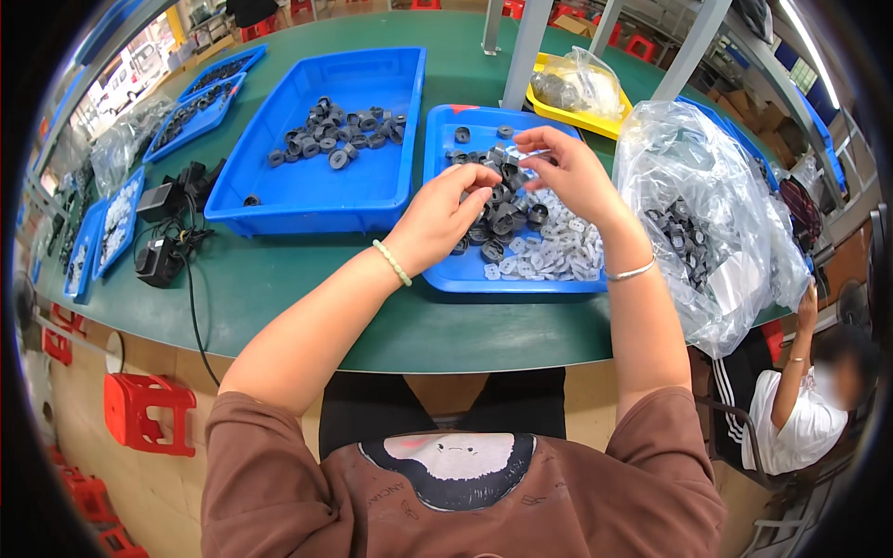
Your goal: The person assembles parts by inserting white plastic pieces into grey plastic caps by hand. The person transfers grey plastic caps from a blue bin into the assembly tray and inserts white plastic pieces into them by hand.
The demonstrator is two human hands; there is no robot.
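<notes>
Working near to far, places taken from the tray point(521, 285) on the green counter point(400, 344).

White tabs point(558, 251): heaped at the tray's near right. I judge them light, stiff plastic, thin and apt to slide; I'd pinch one by opposite edges.

Black caps point(500, 223): in the tray, left of and beyond the tabs. Likely light, rigid, hardly fragile; smooth sides may roll. I'd hold the rim across its width, thumb against finger.

Hands, two, both above the caps. Left hand point(441, 212): fingers curled, thumb near the index; can't tell if a cap is pinched. Right hand point(575, 175): half spread, fingers parted from thumb, nothing seen held.

Counts: tabs and caps in the tray, overlapped, dozens of tabs, no firm number. Two caps sit apart at its far edge.

Left of the tray: one bin point(321, 205), blue, larger; a pile of caps, plus one alone in its near left corner.

Right of the tray: one big clear bag point(716, 209), dark parts inside, uncountable.

Beyond the tray: one yellow tub point(600, 119) bearing one bag.
</notes>
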